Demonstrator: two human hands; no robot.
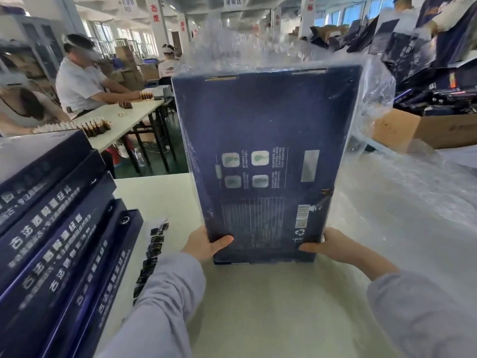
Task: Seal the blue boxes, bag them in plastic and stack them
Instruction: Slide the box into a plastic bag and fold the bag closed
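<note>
The blue box (263, 140) at centre frame looks like printed cardboard with a matt, dark face. The plastic bag (371, 91) over it is thin, clear film, glossy and crinkled. The table (258, 306) looks smooth, pale and matt. At lower left, the stacked boxes (51, 228) show a slight sheen. Grey sleeves (165, 306) are soft cloth.

Bright, even daylight; wide-angle head view.
Light comes from windows (124, 34) at the far left and right, blown out to white. The plastic bag (374, 94) over the blue box (265, 130) carries pale glare and looks smeared with blur. Shadows on the desk (160, 197) are faint. Straight lines bow towards the frame edges; the stacked boxes (51, 215) at left and the background are soft.
</note>
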